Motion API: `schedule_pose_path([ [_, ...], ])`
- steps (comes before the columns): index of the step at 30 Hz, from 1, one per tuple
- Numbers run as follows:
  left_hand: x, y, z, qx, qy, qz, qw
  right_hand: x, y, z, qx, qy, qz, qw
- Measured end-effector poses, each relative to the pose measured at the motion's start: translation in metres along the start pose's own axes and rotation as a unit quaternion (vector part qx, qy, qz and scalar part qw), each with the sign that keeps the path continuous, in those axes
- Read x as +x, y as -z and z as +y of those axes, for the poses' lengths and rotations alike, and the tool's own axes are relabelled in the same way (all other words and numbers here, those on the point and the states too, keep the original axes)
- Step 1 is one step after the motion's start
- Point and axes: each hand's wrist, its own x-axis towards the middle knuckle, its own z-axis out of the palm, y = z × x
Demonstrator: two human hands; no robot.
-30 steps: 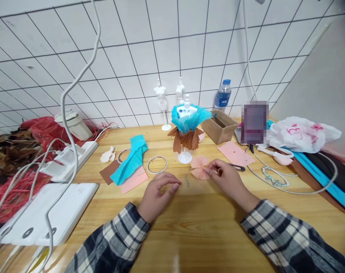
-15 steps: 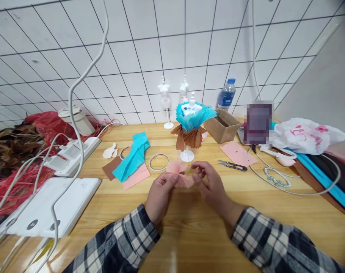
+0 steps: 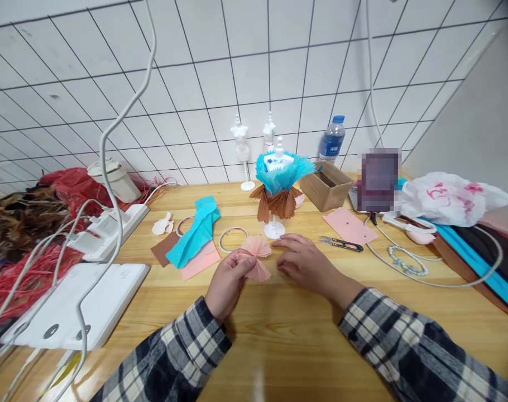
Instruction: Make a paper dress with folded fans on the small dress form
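The pink pleated paper (image 3: 257,251) now lies in front of the dressed mannequin (image 3: 274,187) and a little to its left; a second ago it was by the right hand, nearer the mannequin's front. The left hand (image 3: 229,279), empty then, now pinches it between thumb and fingers. Since the last frame the paper has turned, its two fans now spreading one above the other. The right hand (image 3: 308,265) has its fingers bent just beside the paper, in front of the mannequin and to its right; whether it grips a thread, I cannot tell. The snips (image 3: 341,243), partly covered by that hand a second ago, show whole to the mannequin's right. The blue crumpled paper (image 3: 195,231) remains to the mannequin's left.
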Motion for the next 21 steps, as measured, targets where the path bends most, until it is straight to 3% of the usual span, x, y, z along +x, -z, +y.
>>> schedule_pose_path([
  [4, 0.001, 0.003, -0.004, 0.107, 0.007, -0.014, 0.994, -0.005, 0.001, -0.024, 0.162, -0.118, 0.038, 0.979],
  [8, -0.002, -0.003, -0.006, 0.187, 0.008, -0.026, 0.982, -0.007, -0.008, -0.043, 0.330, -0.252, 0.018, 0.909],
  [21, -0.010, -0.010, -0.004, 0.217, -0.003, -0.057, 0.974, -0.005, -0.014, -0.043, 0.341, -0.295, 0.042, 0.891],
])
